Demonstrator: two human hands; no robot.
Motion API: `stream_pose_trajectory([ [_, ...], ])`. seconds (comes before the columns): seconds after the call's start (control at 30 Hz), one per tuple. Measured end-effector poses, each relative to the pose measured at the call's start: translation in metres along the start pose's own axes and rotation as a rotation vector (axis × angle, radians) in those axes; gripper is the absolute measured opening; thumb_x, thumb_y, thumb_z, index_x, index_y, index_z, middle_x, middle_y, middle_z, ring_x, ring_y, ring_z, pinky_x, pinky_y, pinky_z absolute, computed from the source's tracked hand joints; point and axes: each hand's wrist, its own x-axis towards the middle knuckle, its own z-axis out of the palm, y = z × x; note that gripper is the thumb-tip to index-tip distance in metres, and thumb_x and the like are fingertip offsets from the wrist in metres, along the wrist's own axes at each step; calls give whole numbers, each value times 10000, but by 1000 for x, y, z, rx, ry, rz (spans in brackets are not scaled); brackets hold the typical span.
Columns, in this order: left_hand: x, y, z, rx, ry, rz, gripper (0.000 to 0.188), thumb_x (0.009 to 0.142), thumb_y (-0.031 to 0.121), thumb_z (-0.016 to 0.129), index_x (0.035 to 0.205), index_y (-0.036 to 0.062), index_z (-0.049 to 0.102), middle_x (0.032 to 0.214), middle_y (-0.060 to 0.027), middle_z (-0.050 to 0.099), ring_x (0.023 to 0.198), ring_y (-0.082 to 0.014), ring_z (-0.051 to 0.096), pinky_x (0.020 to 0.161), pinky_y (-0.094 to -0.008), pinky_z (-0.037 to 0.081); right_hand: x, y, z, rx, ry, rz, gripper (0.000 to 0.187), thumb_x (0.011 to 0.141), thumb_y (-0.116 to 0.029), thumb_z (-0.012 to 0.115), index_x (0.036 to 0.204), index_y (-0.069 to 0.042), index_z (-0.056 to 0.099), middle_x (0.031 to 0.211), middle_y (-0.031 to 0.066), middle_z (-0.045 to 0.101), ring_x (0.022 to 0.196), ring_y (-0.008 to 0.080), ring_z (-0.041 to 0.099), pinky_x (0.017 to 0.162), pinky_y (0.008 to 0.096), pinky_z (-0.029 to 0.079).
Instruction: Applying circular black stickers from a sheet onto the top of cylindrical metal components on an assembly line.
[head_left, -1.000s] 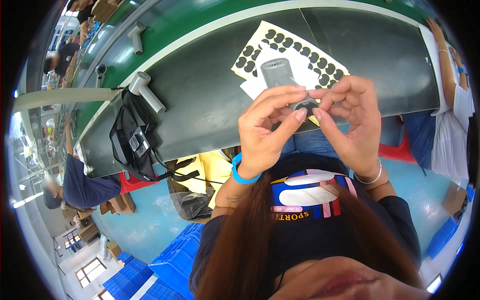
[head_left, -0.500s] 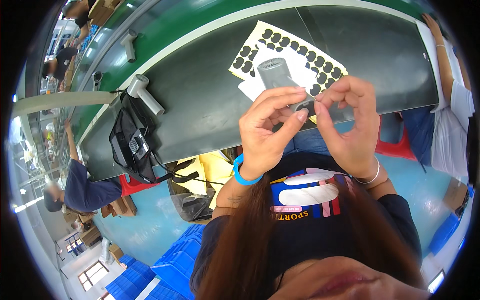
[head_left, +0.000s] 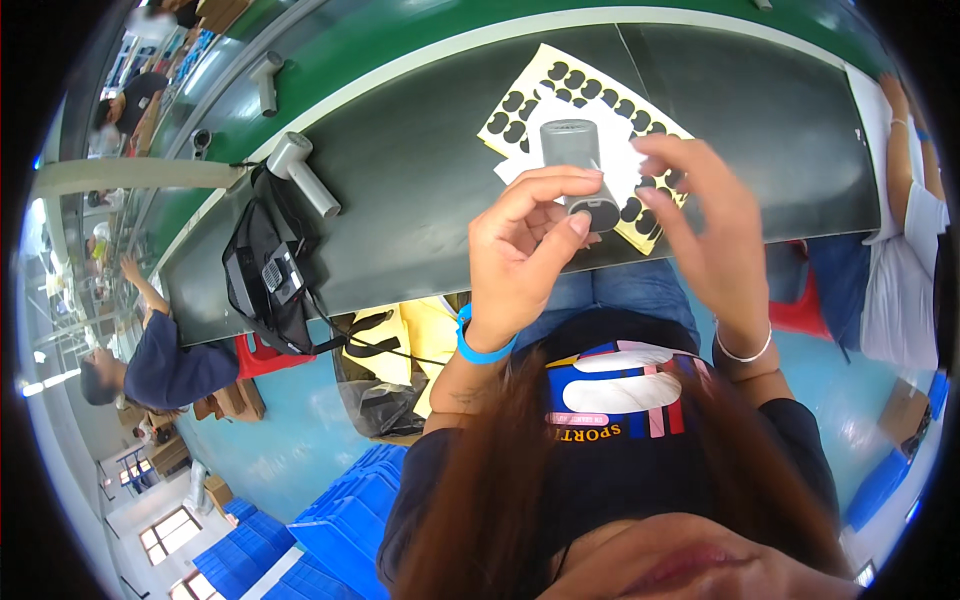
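My left hand (head_left: 515,245) grips a grey hair dryer (head_left: 568,150) by its handle end, thumb and forefinger around it. The dryer's vented end points away from me, and a dark oval end face shows beside my thumb. To its right, my right hand (head_left: 715,220) hovers with thumb and fingers apart, slightly blurred, and I see nothing between them. Beneath the hands lies a yellow-backed sheet of black rounded stickers (head_left: 530,85). White paper (head_left: 622,170) overlaps that sheet, partly hidden by the dryer.
At the left of the dark table (head_left: 430,190) rest a second hair dryer (head_left: 305,178) and a black bag (head_left: 262,255). Below the edge sits a lined box of yellow sheets (head_left: 390,350). Blue crates (head_left: 350,520) stand behind me. People sit at left (head_left: 185,365) and right (head_left: 900,260).
My right hand has drawn away from the dryer's end to the right and its fingers have parted. The dryer has turned more upright in my left hand, showing its dark end face.
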Motion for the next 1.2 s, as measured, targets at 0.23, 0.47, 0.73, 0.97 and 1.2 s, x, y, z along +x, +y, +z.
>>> stream_pose_trajectory([
  [0.23, -1, -13, -10, 56, 75, 86, 196, 754, -34, 729, 912, 32, 633, 1028, -24, 620, 661, 23, 470, 515, -133, 325, 8, 13, 43, 85, -130, -221, 375, 717, 51, 640, 1080, -34, 607, 1060, 106, 635, 925, 321, 628, 753, 360, 523],
  [0.47, -4, 1, -19, 235, 24, 126, 314, 692, -45, 780, 951, 17, 613, 1012, -64, 596, 846, -65, 555, 611, -160, 428, 22, 7, 41, 68, -206, -322, 345, 714, 96, 594, 1043, -3, 612, 1050, 135, 634, 901, 318, 640, 737, 363, 532],
  [0.73, 18, -26, -45, -16, -51, 320, 428, 799, -111, 615, 1215, -22, 572, 1302, -198, 507, 1009, -222, 618, 897, -335, 508, 85, 33, 49, -107, -196, -552, 500, 693, 162, 502, 1151, -25, 579, 1210, 150, 591, 1106, 336, 581, 893, 392, 504],
  [0.97, 17, -48, -64, 136, 49, 137, 282, 872, -54, 556, 1150, -38, 602, 1256, -158, 554, 955, -183, 617, 843, -298, 502, 241, 155, 69, -669, -94, -600, 441, 793, 44, 493, 1227, -39, 488, 1352, 110, 459, 1059, 314, 575, 857, 380, 501],
  [1.2, 21, -68, -72, 478, 122, 92, 246, 824, 8, 639, 1070, 9, 647, 1193, -119, 595, 944, -200, 624, 818, -292, 495, 299, 231, 58, -888, -209, -499, 400, 845, -8, 493, 1238, -79, 494, 1420, 89, 397, 1047, 327, 571, 866, 385, 498],
])
